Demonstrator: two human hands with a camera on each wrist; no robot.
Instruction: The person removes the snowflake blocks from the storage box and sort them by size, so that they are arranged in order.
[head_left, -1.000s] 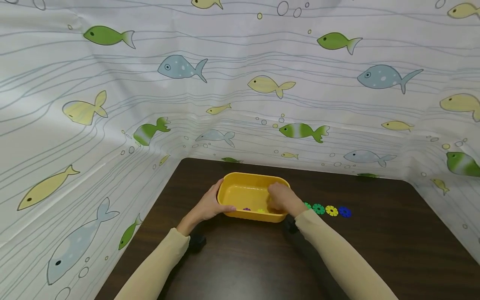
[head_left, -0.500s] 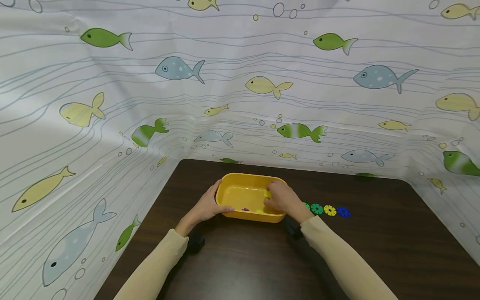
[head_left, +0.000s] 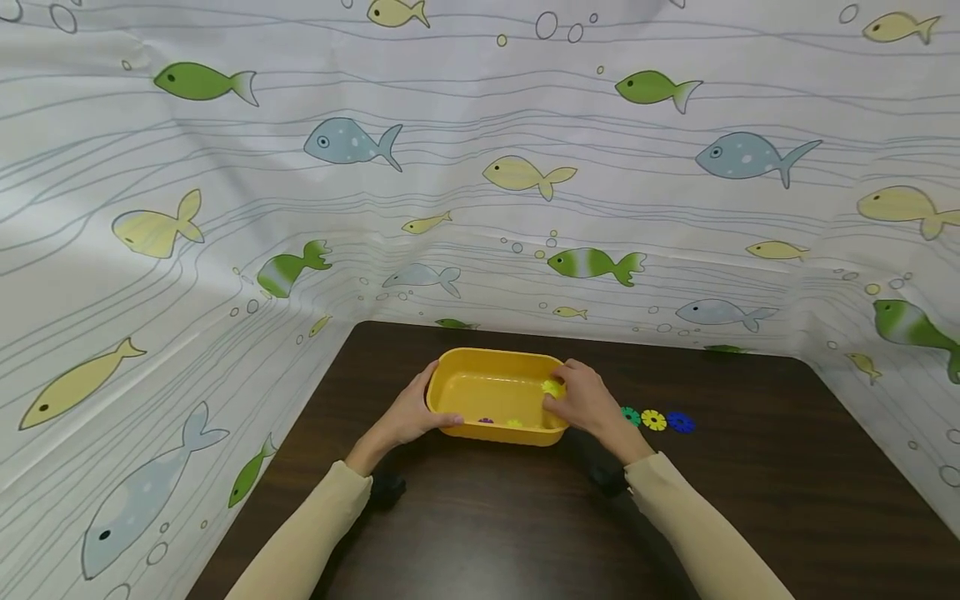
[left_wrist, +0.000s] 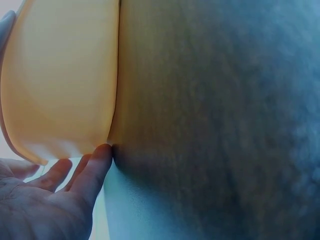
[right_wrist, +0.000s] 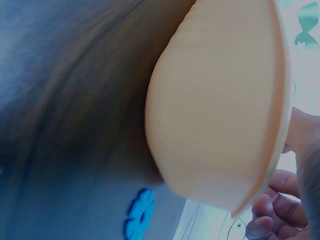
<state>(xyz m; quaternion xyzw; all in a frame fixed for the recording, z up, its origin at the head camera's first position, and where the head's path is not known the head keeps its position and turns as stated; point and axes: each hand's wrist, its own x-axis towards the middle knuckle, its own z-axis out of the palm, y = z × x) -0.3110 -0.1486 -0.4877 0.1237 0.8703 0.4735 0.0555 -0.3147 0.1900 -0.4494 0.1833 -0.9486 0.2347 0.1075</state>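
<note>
A yellow plastic basin [head_left: 487, 360] stands on the dark table in the head view. My left hand [head_left: 411, 414] grips its left end, thumb over the front rim; the left wrist view shows fingers against the basin's end wall. Over the right end of the basin, my right hand [head_left: 588, 402] pinches a yellow-green flower-shaped disc [head_left: 553, 388] between thumb and fingers. Inside, near the front wall, are a purple disc [head_left: 486, 421] and another yellow disc [head_left: 513, 423], both partly hidden by the rim. The right wrist view shows curled fingers [right_wrist: 280, 212] beyond the rim.
Right of the basin, a row of flower-shaped discs lies flat: green [head_left: 630, 416], yellow [head_left: 654, 419] and blue [head_left: 680, 422]. My right wrist partly covers the row's left end. A fish-printed sheet [head_left: 465, 183] walls the table [head_left: 480, 533] at the back and sides.
My right hand has moved right, from inside the basin to its right rim, and the yellow-green disc has come into sight and shifted with it. My left hand keeps its grip.
</note>
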